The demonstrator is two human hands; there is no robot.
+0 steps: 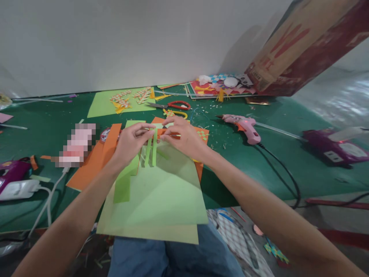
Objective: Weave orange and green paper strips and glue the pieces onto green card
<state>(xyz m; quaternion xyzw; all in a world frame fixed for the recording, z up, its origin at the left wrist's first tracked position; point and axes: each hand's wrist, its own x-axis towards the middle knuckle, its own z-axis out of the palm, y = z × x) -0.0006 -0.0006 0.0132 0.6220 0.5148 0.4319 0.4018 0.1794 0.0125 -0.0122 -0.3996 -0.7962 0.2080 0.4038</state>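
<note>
Between my two hands are narrow green paper strips [155, 148], their lower ends hanging over light green sheets [167, 188]. My left hand [134, 139] pinches the strips near their upper ends. From the other side, my right hand [182, 134] holds an orange paper strip [165, 132] that crosses the green ones; its fingertips are bent close together. Just where the strips meet is partly hidden by my fingers. Orange paper [89, 165] lies left of the sheets, and a wider green strip [122, 187] rests on their left edge.
Red-handled scissors [178, 105] lie beyond my hands, beside woven paper pieces on a green sheet [99, 102]. At right a pink glue gun [242, 125] trails its cord. A tall box [305, 50] leans at the back right. A power adapter [20, 189] sits at left.
</note>
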